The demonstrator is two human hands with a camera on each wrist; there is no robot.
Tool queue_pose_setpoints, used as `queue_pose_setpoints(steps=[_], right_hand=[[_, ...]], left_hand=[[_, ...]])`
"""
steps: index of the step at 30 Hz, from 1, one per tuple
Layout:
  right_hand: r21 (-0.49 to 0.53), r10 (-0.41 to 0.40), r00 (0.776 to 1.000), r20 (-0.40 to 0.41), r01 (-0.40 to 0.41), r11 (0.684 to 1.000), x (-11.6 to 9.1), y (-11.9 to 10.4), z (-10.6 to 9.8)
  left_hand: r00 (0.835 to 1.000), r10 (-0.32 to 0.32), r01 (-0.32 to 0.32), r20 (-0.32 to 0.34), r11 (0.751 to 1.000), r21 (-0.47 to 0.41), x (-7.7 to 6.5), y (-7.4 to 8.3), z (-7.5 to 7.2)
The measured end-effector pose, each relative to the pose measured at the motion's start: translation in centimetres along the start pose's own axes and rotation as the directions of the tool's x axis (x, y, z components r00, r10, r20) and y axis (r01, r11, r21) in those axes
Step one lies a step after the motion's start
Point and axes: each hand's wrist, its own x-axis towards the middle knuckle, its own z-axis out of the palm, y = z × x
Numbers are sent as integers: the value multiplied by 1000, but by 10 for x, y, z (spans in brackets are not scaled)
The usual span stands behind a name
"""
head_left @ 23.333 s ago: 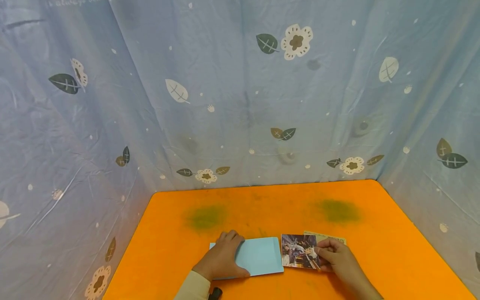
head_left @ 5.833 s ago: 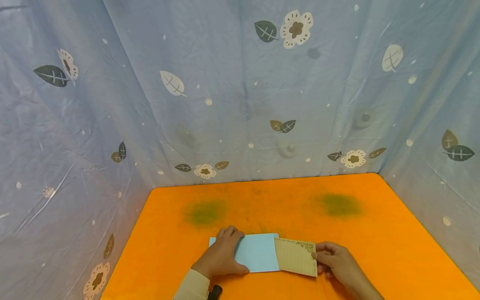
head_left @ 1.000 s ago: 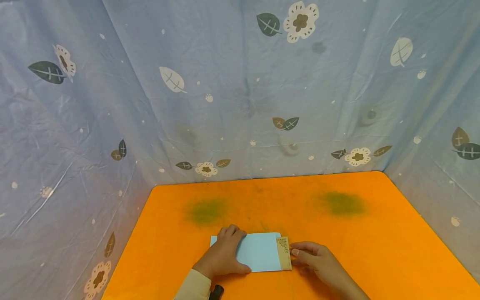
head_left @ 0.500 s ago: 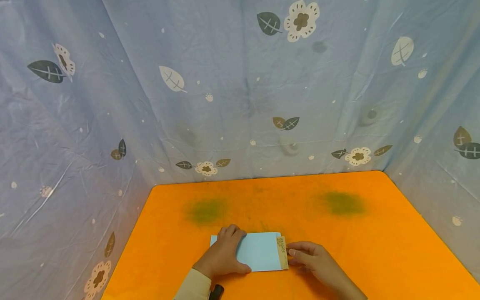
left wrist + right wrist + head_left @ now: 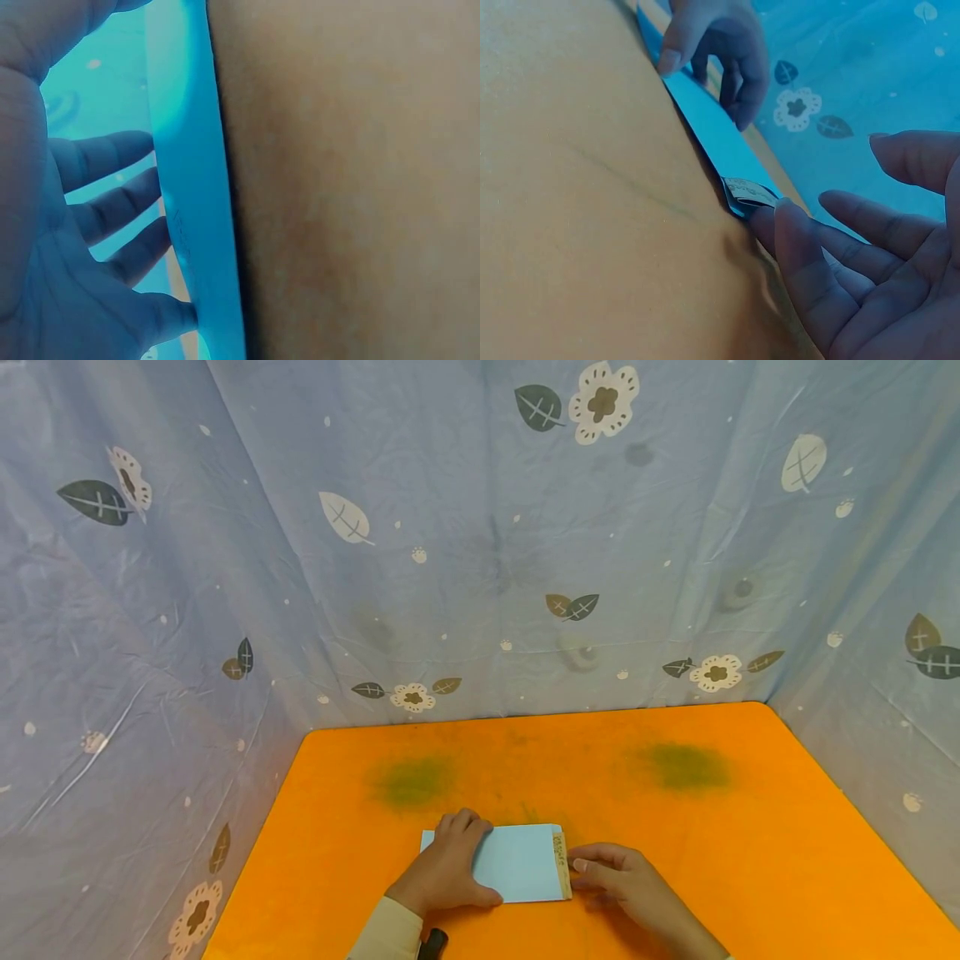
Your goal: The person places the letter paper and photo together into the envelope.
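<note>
A light-blue envelope (image 5: 517,863) lies flat on the orange table, its open end to the right. My left hand (image 5: 450,868) arches over its left part and holds it down, thumb on the near edge and fingertips on the far edge. From the opening sticks a narrow strip of tan patterned letter paper (image 5: 562,866); the rest of it is inside. In the right wrist view the paper's end (image 5: 750,193) bows upward. My right hand (image 5: 618,881) pinches that end between thumb and index finger, the other fingers loosely bent.
The orange table (image 5: 675,827) has two dark greenish stains. Blue patterned curtains (image 5: 480,527) enclose its back and sides. A small black object (image 5: 432,945) shows beside the left sleeve (image 5: 386,933).
The photo seen beside the envelope earliest is no longer visible. The letter paper, mostly outside before, has slid left into the envelope, the right hand moving with it. The left hand stays put.
</note>
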Motion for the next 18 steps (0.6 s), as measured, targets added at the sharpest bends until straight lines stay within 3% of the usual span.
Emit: queue_pose_setpoints(steps=[18], right_hand=[[27,-9,1000,4,9,1000,6,4,7]], left_hand=[[1000,-5,5,5,1000,-5,0,1,0]])
